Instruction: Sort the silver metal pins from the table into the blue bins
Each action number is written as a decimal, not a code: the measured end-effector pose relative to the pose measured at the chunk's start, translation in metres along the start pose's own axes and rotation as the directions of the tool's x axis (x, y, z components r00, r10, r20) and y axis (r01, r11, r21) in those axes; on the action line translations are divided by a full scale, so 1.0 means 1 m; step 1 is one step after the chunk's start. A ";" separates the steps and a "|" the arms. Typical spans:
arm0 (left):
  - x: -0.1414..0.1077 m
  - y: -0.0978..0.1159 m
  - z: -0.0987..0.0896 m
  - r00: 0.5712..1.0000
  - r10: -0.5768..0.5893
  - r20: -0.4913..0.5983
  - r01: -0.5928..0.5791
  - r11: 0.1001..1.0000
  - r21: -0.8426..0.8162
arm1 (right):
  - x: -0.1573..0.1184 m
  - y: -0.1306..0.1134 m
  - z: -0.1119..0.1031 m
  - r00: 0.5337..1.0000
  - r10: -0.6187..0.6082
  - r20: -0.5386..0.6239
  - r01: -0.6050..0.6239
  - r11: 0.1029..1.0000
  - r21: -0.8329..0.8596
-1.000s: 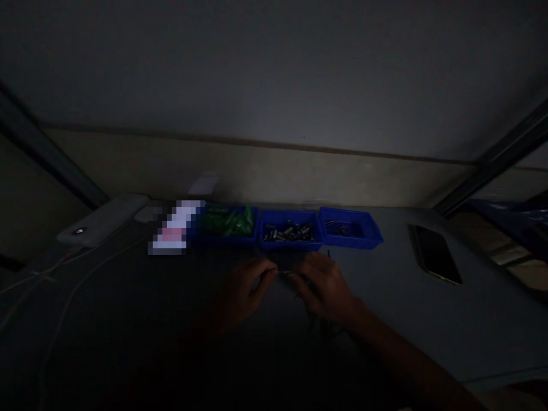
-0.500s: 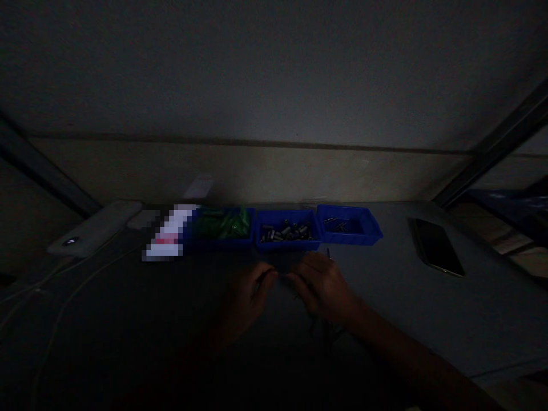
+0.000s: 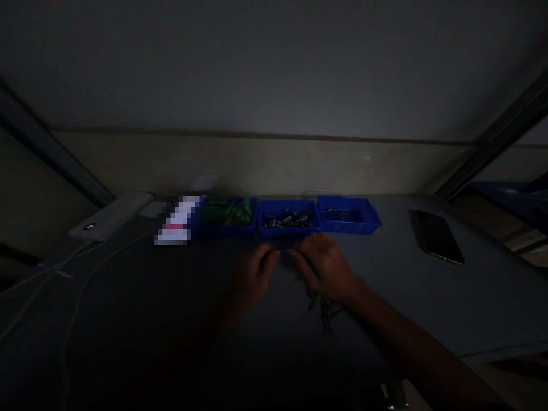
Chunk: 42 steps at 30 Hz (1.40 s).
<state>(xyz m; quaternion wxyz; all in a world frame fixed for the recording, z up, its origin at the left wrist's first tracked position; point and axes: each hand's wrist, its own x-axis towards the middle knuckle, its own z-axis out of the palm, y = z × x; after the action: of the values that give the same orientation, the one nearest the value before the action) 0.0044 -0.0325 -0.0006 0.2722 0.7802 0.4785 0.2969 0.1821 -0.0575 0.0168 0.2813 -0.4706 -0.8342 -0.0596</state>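
Observation:
In dim light my left hand (image 3: pixel 256 273) and my right hand (image 3: pixel 324 262) face each other over the table, fingertips pinched. Between them runs a thin, slender piece (image 3: pixel 285 250), gripped at both ends; its kind is too dark to make out. Just beyond my hands stands a blue bin of small metal cylinders (image 3: pixel 287 219). To its left, another blue bin holds green pieces (image 3: pixel 231 211). On the right, a third blue bin (image 3: pixel 355 228) contains a few thin metal pins (image 3: pixel 341 216). Under my right wrist lies a small pile of dark, slender parts (image 3: pixel 326 311).
A phone (image 3: pixel 439 236) lies on the table (image 3: pixel 428 302) at the right. At the left are a white power bank-like device (image 3: pixel 112 218) with cables (image 3: pixel 79 297) and a blurred-out bright panel (image 3: pixel 177 221). A wall (image 3: pixel 274 165) closes off the back, with slanting frame posts at both sides.
The view has shifted slightly, so the bins and hands appear higher. My fingertips are a little farther apart, and more of the thin piece shows between them.

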 end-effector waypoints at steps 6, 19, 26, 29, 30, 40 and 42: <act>-0.004 0.015 0.010 0.967 0.125 0.223 -0.160 0.976 0.149 | -0.005 0.059 -0.020 0.904 0.380 -0.194 -0.411 0.898 -0.156; 0.002 0.008 0.020 0.953 0.181 0.243 -0.257 0.908 0.332 | -0.007 0.060 -0.007 0.867 0.372 -0.331 -0.420 0.904 -0.084; 0.006 -0.003 0.020 0.967 0.256 0.015 -0.256 0.958 0.127 | -0.005 0.020 0.009 0.997 0.034 -0.064 -0.026 0.992 0.120; 0.006 -0.006 0.019 0.963 0.269 -0.016 -0.267 0.960 0.084 | -0.005 0.019 0.011 1.000 -0.011 -0.006 0.011 0.988 0.157; 0.006 -0.006 0.018 0.966 0.258 -0.022 -0.256 0.964 0.073 | -0.006 0.020 0.011 1.000 -0.017 0.004 0.016 0.986 0.168; 0.008 -0.008 0.018 0.980 0.183 -0.078 -0.186 0.982 -0.037 | -0.007 0.025 0.009 0.999 -0.042 0.022 0.037 0.983 0.182; 0.007 -0.008 0.017 0.981 0.170 -0.093 -0.176 0.983 -0.055 | -0.006 0.024 0.010 1.000 -0.015 0.008 0.013 0.981 0.192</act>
<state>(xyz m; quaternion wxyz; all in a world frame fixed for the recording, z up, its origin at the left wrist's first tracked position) 0.0149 -0.0252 -0.0164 0.2483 0.7962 0.4107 0.3685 0.2003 -0.0455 0.0012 0.3212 -0.4358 -0.8405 0.0212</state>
